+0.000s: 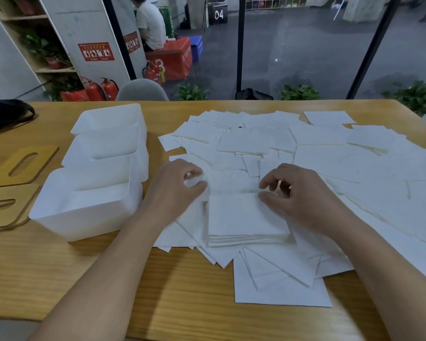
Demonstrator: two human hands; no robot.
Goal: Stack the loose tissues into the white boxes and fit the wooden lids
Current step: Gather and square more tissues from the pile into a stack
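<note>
Left hand pinches a tissue edge with curled fingers; right hand is curled too, but whether it grips anything is hard to tell. Neat stack sits between them on the surface. Loose tissues run off right. White boxes and wooden lids left, partly cut off.

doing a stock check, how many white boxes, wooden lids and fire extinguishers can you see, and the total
white boxes: 3, nearest, middle, farthest
wooden lids: 2, farther, nearer
fire extinguishers: 3, at
total: 8
</note>
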